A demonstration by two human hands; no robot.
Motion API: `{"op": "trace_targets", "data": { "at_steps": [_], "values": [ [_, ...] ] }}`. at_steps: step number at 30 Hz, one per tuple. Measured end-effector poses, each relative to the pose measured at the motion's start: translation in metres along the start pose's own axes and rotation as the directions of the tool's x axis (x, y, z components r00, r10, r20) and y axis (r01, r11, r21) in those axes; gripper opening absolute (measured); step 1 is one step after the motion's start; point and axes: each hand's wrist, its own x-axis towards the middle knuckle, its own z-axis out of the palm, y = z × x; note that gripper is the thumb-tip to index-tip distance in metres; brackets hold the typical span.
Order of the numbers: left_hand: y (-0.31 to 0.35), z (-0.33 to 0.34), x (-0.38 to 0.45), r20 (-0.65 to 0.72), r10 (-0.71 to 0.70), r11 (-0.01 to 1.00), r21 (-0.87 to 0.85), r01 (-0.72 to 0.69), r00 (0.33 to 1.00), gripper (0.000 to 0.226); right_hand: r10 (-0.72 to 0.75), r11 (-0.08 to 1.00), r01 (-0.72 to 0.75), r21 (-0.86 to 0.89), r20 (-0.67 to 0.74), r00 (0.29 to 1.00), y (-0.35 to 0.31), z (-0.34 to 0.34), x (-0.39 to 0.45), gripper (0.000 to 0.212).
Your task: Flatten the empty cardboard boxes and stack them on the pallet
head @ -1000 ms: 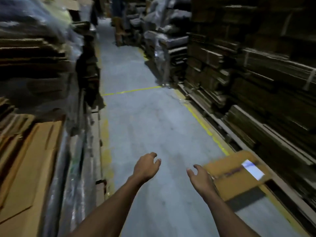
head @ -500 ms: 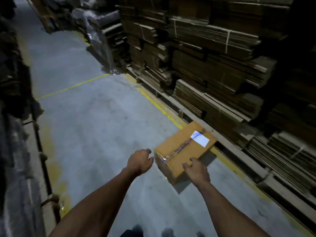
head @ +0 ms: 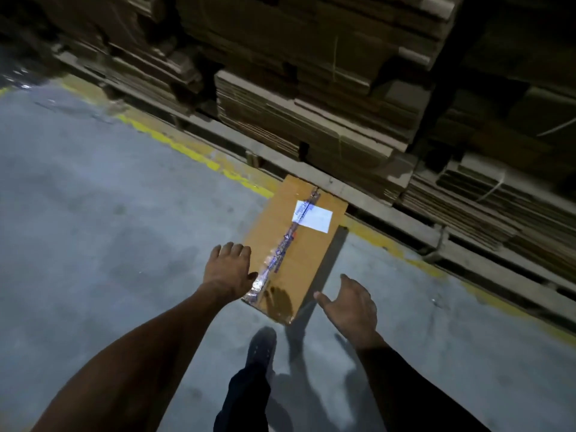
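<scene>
So compared to half a second ago, the view has swung down and closer, and the cardboard box (head: 294, 247) now sits nearly straight ahead on the concrete floor (head: 103, 219), its far end right up against the yellow line (head: 187, 151) and the pallet edge (head: 367, 194). It's still taped shut along the middle, white label (head: 312, 216) near the far end. The left hand (head: 229, 271) has moved in to the box's near left edge, fingers loosely spread and holding nothing; can't tell if it's actually touching. The right hand (head: 352, 302), which was on the box's near side before, is now off it, just to the right of the near corner, fingers relaxed and apart. A dark shoe (head: 261, 344) now shows just below the box. Stacks of flattened cardboard (head: 311, 120) fill the background.
</scene>
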Motion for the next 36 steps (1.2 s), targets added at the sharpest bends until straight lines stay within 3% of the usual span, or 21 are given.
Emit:
{"op": "trace_targets", "data": {
  "at_steps": [3,7,12,16,19,23,27,32,34,36],
  "values": [
    [-0.02,0.025,0.074,0.021,0.046,0.998,0.042,-0.047,0.999,0.071,0.087,0.996,-0.087,0.01,0.022,0.996,-0.013,0.027,0.062,0.093],
    [-0.035,0.081,0.159,0.08,0.069,0.997,0.032,-0.072,0.994,0.078,0.099,0.995,-0.099,-0.014,-0.009,0.995,-0.013,0.083,0.145,0.096],
    [-0.04,0.162,0.25,0.127,0.027,0.996,-0.091,-0.015,0.992,0.092,0.183,0.982,-0.185,0.021,0.084,0.979,0.006,0.159,0.243,0.099],
    [-0.041,0.212,0.307,0.148,-0.068,0.969,-0.225,0.101,0.987,0.109,0.227,0.964,-0.228,0.139,0.026,0.974,0.019,0.205,0.31,0.104],
    [-0.036,0.232,0.35,0.124,-0.166,0.886,-0.418,0.203,0.978,0.118,0.267,0.932,-0.236,0.277,-0.08,0.96,0.021,0.225,0.358,0.118],
    [-0.037,0.265,0.393,0.186,-0.195,0.69,-0.672,0.269,0.963,0.12,0.337,0.823,-0.267,0.501,-0.052,0.94,0.036,0.261,0.397,0.131],
    [-0.045,0.285,0.401,0.255,-0.211,0.566,-0.755,0.331,0.944,0.128,0.379,0.669,-0.182,0.721,-0.12,0.917,0.044,0.29,0.401,0.107],
    [-0.038,0.264,0.38,0.316,-0.174,0.563,-0.745,0.358,0.933,0.124,0.368,0.65,-0.143,0.746,-0.144,0.919,0.042,0.285,0.379,0.069],
    [-0.034,0.253,0.367,0.311,-0.163,0.604,-0.719,0.344,0.936,0.105,0.359,0.647,-0.13,0.752,-0.149,0.921,0.045,0.277,0.365,0.07],
    [-0.029,0.242,0.351,0.274,-0.2,0.632,-0.698,0.338,0.941,0.095,0.356,0.63,-0.13,0.766,-0.135,0.925,0.049,0.266,0.351,0.084]
  ]
}}
